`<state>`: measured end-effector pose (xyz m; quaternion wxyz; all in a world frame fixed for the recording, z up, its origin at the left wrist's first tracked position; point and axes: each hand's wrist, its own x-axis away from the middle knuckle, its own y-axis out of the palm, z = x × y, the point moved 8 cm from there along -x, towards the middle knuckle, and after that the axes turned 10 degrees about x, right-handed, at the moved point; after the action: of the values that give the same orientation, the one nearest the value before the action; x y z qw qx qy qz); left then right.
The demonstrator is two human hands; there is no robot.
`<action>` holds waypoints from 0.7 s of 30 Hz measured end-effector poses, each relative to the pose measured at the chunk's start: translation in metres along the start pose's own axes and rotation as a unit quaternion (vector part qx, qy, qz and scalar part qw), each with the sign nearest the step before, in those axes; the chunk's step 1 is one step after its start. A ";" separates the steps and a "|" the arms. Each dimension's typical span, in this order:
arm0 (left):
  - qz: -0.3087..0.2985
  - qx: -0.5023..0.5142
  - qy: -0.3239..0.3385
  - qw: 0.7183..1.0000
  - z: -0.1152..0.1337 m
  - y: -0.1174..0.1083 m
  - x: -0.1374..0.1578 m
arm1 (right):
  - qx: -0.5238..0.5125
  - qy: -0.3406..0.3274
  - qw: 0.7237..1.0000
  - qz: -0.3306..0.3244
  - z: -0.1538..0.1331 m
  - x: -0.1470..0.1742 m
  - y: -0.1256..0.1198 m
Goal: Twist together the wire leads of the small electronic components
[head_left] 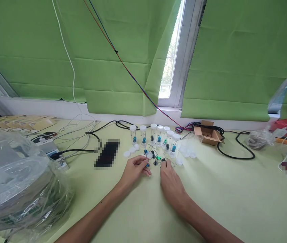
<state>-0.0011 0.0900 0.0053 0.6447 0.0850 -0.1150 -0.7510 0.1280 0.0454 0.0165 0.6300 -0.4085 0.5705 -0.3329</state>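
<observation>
Between its thumb and fingers, my left hand (134, 167) pinches a round white cap (148, 155). A small blue part shows just under those fingers. My right hand (171, 180) is closed, its fingertips together at a small black part (163, 160) with thin wires around it. Between the two hands lie a green part (158, 157) and another black part (155, 162). Behind them stand several clear tubes (143, 135) with white caps, each with a blue, green or dark piece and a thin metal pin inside. Loose white caps (127, 154) rest to the left.
More clear caps (192, 155) lie right of the tubes. A dark blurred rectangle (107, 153) and a plastic-wrapped spool (19, 189) are on the left. Toward the back sit an open cardboard box (207, 133) and a black cable (234, 157). Green blinds hang behind the table.
</observation>
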 end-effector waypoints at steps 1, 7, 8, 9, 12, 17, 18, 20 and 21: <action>0.000 0.004 0.000 1.000 0.000 0.000 0.000 | -0.010 0.006 1.000 0.009 0.001 -0.001 -0.001; -0.003 0.044 -0.011 0.999 -0.002 -0.001 0.000 | -0.152 0.013 0.986 0.069 0.006 -0.008 -0.011; -0.006 0.051 -0.014 0.999 -0.003 -0.001 0.000 | -0.186 0.005 0.979 0.080 0.006 -0.010 -0.015; -0.007 0.056 -0.018 0.998 -0.003 -0.001 0.001 | -0.217 -0.006 0.972 0.089 0.006 -0.011 -0.018; -0.010 0.068 -0.031 0.997 -0.005 0.000 0.001 | -0.293 -0.032 0.951 0.098 0.005 -0.013 -0.024; -0.012 0.088 -0.049 0.995 -0.006 0.001 0.002 | -0.385 -0.022 0.920 0.070 0.007 -0.012 -0.018; -0.015 0.093 -0.051 0.994 -0.006 0.002 0.002 | -0.404 -0.015 0.912 0.064 0.008 -0.012 -0.015; -0.018 0.104 -0.055 0.993 -0.007 0.002 0.002 | -0.441 -0.003 0.896 0.053 0.009 -0.011 -0.011; -0.019 0.109 -0.056 0.992 -0.007 0.002 0.002 | -0.459 0.003 0.887 0.049 0.010 -0.011 -0.009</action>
<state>0.0022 0.0870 -0.0008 0.6100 0.1146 -0.2308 -0.7493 0.1368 0.0520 0.0297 0.3864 -0.6224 0.6806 -0.0038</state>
